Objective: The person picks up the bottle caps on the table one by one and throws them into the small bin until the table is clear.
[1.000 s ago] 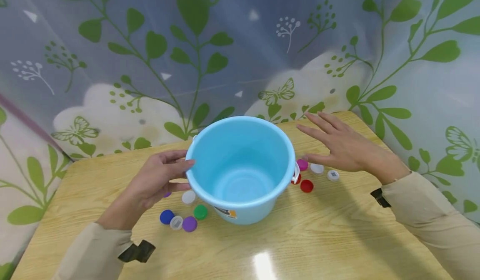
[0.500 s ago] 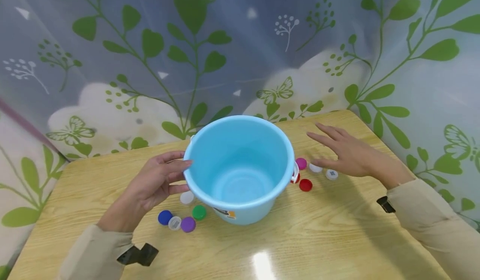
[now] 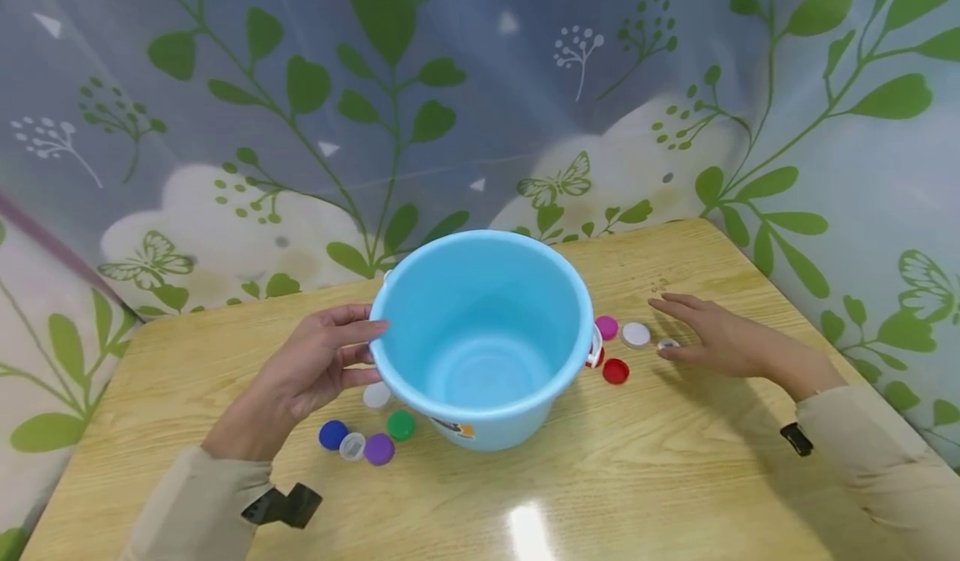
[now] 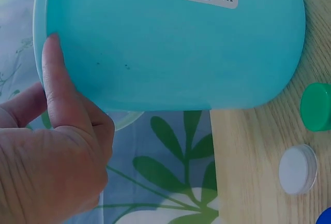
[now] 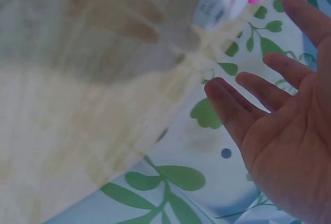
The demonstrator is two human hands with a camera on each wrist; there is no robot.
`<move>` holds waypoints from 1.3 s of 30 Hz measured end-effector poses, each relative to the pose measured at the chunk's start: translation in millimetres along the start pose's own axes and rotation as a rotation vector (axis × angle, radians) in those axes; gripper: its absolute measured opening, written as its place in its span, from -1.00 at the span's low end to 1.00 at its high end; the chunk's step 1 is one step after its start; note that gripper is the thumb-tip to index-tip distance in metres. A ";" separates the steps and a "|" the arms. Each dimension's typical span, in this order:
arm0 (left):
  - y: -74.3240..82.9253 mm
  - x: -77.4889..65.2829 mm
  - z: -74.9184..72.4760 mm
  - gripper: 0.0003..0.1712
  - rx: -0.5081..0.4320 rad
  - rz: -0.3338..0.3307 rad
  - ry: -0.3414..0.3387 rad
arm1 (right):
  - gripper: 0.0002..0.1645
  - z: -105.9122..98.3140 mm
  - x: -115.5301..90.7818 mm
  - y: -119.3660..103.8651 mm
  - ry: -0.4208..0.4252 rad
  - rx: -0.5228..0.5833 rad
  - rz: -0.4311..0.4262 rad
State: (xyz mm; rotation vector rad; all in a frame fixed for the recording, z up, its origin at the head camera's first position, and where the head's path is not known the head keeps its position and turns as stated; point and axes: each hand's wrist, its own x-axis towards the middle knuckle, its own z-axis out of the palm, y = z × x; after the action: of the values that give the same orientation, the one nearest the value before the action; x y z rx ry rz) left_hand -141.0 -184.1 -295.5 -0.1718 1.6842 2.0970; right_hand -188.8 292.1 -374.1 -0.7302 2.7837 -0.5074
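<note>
A light blue plastic bucket (image 3: 491, 428) stands upright on the wooden table in the head view. My left hand (image 3: 303, 369) grips its rim from the left, thumb over the inside and fingers along the outer wall. To the right, my right hand (image 3: 723, 340) is held with its fingers extended, holding nothing. Its thumb partly covers a printed white bottle cap (image 3: 667, 344) in the head view; in the right wrist view the palm (image 5: 295, 146) is apart from that cap. Beside it are another white cap (image 3: 636, 334), a magenta cap (image 3: 606, 327) and a red cap (image 3: 616, 371).
Left of the bucket lie a blue cap (image 3: 333, 435), a purple cap (image 3: 379, 449), a green cap (image 3: 401, 425) and white caps. A white handle (image 3: 596, 348) hangs on the bucket's right side. A patterned fabric (image 3: 465, 111) rises behind the table (image 3: 630, 486).
My right hand has moved to the right and lower, toward the printed white cap, uncovering the other white cap. The left hand still holds the bucket rim in the same place.
</note>
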 end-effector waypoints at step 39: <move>-8.7 -0.3 0.6 -0.71 -0.025 0.102 -0.011 | -0.79 28.3 2.6 10.8 0.121 -0.052 -0.086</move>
State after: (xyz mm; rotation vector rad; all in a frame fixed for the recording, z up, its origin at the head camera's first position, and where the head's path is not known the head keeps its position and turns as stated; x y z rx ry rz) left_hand -137.1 -182.3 -303.1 -0.0839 1.6933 2.1897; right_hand -187.4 291.9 -404.5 -0.8617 2.8973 -0.5133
